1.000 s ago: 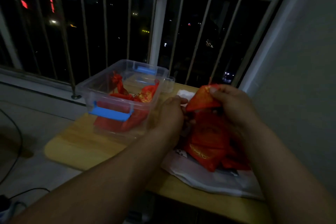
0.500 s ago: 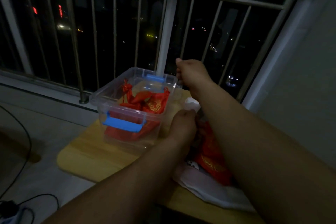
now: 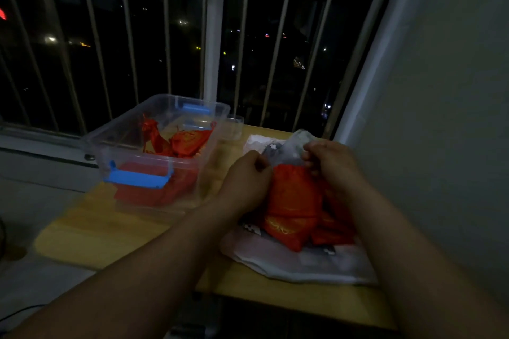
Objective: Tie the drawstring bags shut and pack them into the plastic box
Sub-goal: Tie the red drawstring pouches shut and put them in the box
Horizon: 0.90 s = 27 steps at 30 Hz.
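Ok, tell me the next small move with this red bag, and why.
Probably pull its mouth shut and knot it: the left hand and right hand both pinch the top of the red bag, which lies beside the plastic box, not yet in it.

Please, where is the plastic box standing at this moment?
In the head view, the plastic box stands on the left part of the wooden table, near the railing, to the left of the left hand that grips a red drawstring bag.

Light wooden tabletop (image 3: 91,231) is standing beside a grey metal balcony railing (image 3: 213,36); a crumpled white plastic sheet (image 3: 303,264) is lying on it; a small clear plastic cup (image 3: 235,128) is sitting at its far edge.
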Each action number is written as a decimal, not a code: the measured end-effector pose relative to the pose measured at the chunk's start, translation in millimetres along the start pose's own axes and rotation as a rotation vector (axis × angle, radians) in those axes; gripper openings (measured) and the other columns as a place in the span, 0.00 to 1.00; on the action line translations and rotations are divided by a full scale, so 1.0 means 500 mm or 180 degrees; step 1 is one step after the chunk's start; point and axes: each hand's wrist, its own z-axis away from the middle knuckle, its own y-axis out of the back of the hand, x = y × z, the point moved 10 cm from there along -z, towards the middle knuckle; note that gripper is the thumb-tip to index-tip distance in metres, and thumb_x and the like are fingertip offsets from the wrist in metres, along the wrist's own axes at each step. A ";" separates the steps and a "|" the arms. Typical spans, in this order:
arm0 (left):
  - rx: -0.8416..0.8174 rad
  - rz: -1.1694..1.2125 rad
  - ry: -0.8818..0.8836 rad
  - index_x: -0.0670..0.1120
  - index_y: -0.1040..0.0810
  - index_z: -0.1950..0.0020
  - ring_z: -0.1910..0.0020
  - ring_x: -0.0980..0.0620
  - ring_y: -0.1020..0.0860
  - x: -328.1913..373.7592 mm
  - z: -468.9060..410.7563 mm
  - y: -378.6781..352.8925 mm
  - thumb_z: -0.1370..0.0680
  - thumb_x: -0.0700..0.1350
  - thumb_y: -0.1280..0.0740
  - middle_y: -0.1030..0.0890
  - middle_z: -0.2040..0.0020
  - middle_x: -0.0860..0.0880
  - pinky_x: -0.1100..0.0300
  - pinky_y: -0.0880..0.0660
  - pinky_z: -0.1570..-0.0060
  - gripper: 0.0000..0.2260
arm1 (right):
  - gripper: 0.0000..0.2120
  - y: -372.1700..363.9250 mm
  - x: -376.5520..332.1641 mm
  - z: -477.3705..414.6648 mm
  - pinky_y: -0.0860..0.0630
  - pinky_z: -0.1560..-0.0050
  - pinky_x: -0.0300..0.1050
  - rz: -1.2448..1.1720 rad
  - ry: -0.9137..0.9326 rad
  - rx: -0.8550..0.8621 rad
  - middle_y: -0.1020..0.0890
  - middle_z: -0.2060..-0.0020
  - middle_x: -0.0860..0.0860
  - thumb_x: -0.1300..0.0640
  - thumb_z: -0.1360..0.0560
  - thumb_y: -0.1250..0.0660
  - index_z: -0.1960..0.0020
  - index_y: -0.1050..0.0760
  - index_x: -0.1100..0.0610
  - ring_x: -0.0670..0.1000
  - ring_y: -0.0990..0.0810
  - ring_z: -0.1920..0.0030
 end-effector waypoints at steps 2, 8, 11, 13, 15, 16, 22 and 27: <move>-0.0103 -0.0575 -0.0145 0.47 0.22 0.50 0.57 0.51 0.21 0.008 0.000 -0.014 0.19 0.50 0.32 0.20 0.57 0.49 0.57 0.25 0.59 0.07 | 0.14 0.040 0.018 0.015 0.32 0.66 0.46 0.0434 0.0138 0.0114 0.21 0.71 0.52 0.56 0.22 0.34 0.65 0.21 0.56 0.50 0.26 0.71; -0.0214 -0.1168 -0.0273 0.52 0.26 0.64 0.67 0.60 0.28 0.017 -0.002 -0.027 0.19 0.52 0.32 0.26 0.67 0.56 0.70 0.35 0.72 0.14 | 0.21 0.044 0.059 0.049 0.27 0.59 0.46 0.1517 0.0153 -0.0289 0.17 0.67 0.52 0.45 0.19 0.33 0.63 0.17 0.58 0.49 0.21 0.66; -0.0326 -0.1071 -0.0183 0.52 0.23 0.61 0.64 0.61 0.25 0.017 -0.006 -0.035 0.20 0.51 0.29 0.24 0.64 0.56 0.72 0.30 0.68 0.11 | 0.10 0.024 0.067 0.042 0.21 0.48 0.49 0.1361 0.0258 -0.0393 0.13 0.60 0.48 0.49 0.21 0.29 0.55 0.14 0.53 0.49 0.16 0.57; -0.0386 -0.0849 -0.0051 0.48 0.20 0.57 0.60 0.59 0.22 0.010 -0.011 -0.040 0.22 0.49 0.27 0.20 0.60 0.52 0.62 0.22 0.57 0.07 | 0.07 0.016 0.053 0.042 0.21 0.41 0.50 0.1361 0.0524 -0.0340 0.13 0.51 0.45 0.53 0.22 0.27 0.46 0.15 0.50 0.48 0.16 0.49; -0.0323 -0.0636 0.0049 0.42 0.18 0.52 0.56 0.52 0.19 0.008 -0.011 -0.038 0.23 0.45 0.26 0.17 0.56 0.46 0.49 0.19 0.50 0.07 | 0.12 0.016 0.039 0.041 0.23 0.38 0.48 0.1351 0.0759 -0.0296 0.15 0.46 0.44 0.57 0.23 0.26 0.41 0.17 0.48 0.46 0.18 0.44; -0.0246 -0.0543 0.0042 0.42 0.19 0.52 0.55 0.49 0.19 0.010 -0.011 -0.034 0.23 0.43 0.26 0.18 0.55 0.45 0.46 0.19 0.49 0.06 | 0.12 0.018 0.033 0.042 0.23 0.38 0.47 0.1296 0.0822 -0.0300 0.15 0.46 0.43 0.57 0.23 0.26 0.41 0.17 0.48 0.46 0.18 0.44; -0.0149 0.0030 -0.0062 0.45 0.20 0.52 0.62 0.56 0.18 0.044 0.008 -0.025 0.20 0.45 0.30 0.17 0.58 0.47 0.62 0.22 0.65 0.05 | 0.06 0.039 0.047 0.033 0.18 0.43 0.55 0.0229 0.0419 -0.0299 0.12 0.55 0.50 0.52 0.20 0.30 0.49 0.14 0.52 0.53 0.13 0.52; -0.0774 0.1670 0.0686 0.47 0.17 0.45 0.60 0.56 0.14 0.051 0.042 -0.067 0.18 0.56 0.33 0.12 0.54 0.48 0.61 0.19 0.64 0.13 | 0.09 0.049 0.041 0.040 0.18 0.42 0.65 -0.0884 0.0018 -0.0328 0.12 0.50 0.58 0.55 0.21 0.28 0.43 0.15 0.56 0.61 0.13 0.49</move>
